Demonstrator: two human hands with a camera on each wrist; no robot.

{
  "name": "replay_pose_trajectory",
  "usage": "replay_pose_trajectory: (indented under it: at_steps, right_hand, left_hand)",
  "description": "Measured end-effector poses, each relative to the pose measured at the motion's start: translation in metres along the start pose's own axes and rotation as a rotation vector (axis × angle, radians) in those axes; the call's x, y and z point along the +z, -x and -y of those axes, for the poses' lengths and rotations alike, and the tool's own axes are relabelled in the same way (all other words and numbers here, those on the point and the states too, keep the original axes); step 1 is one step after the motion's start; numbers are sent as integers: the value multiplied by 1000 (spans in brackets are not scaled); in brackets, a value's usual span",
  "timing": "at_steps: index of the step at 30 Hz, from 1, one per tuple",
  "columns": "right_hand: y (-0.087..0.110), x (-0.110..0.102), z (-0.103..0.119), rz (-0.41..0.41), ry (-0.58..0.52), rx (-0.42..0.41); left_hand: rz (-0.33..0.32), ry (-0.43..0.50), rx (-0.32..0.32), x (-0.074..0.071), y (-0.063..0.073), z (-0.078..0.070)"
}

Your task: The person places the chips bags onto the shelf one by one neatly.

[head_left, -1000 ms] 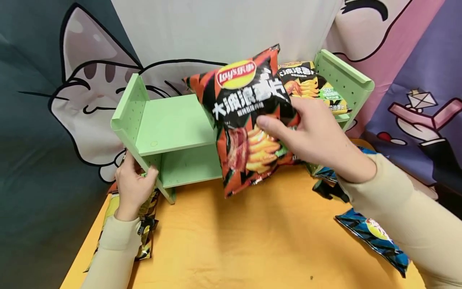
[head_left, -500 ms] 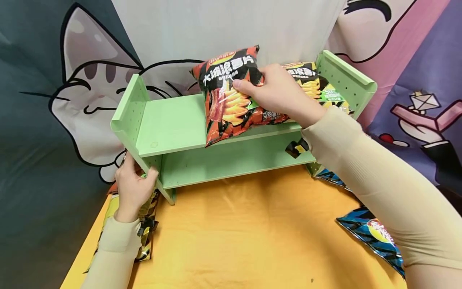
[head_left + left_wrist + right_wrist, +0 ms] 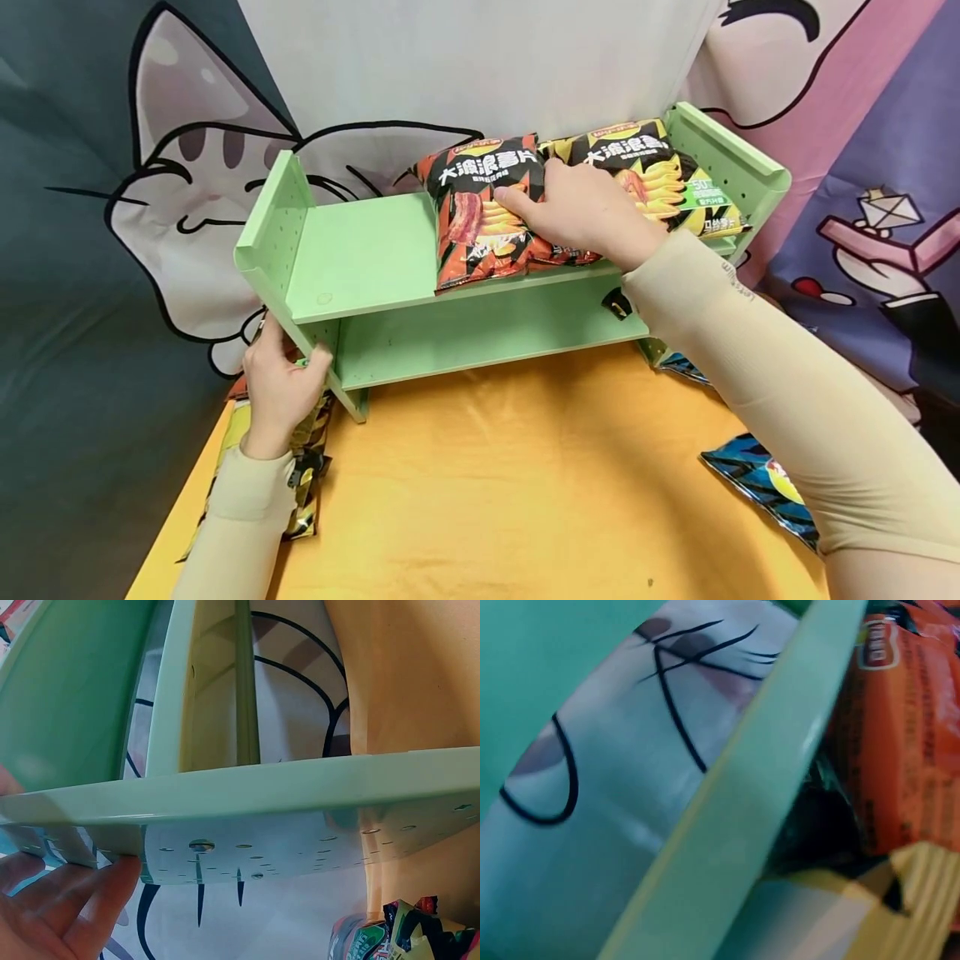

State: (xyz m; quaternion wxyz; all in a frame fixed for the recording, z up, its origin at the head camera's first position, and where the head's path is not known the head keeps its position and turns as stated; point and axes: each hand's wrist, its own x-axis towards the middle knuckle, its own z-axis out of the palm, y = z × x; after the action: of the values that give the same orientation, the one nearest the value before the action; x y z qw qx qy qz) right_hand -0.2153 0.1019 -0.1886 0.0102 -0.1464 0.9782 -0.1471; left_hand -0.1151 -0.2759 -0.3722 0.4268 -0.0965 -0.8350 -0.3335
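1. The red chip bag (image 3: 480,221) is on the top board of the green shelf (image 3: 363,250), near the middle.
2. Its long way runs from back to front. The top end, with the logo, is at the back by the wall (image 3: 487,67). The bottom end is at the front.
3. The picture side faces up and out, and the bag leans back.
4. The right hand (image 3: 581,208) has its grip closed on the bag's right side. The thumb is on the front, but the other fingers are hidden.
5. The left hand (image 3: 281,387) has its grip around the shelf's left end, thumb on one side and fingers on the other.
6. The bag's front left corner comes right up to the board's front edge.
7. To the left, a wide strip of board shows, up to the tall end.
8. The yellow chip bag (image 3: 637,162) is just beside it, to the right.
9. The orange counter (image 3: 480,483) is below.
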Motion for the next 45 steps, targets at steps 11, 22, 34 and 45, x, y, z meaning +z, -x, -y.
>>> replay_pose_trajectory:
  at_steps: [11,22,34,45]
  right_hand:
    - [-2,-7,6,22,211,96]
    - [15,-12,-5,-130,73,-28]
    - [84,-2,-42,-537,-96,-217]
    - [131,38,-98,-788,-307,-228]
  left_hand:
    - [5,1,-1,-1,-2,2]
    - [25,4,-15,-3,-1,0]
    - [20,31,-36,-1,-3,-1]
    - [26,35,-51,-2,-2,-2]
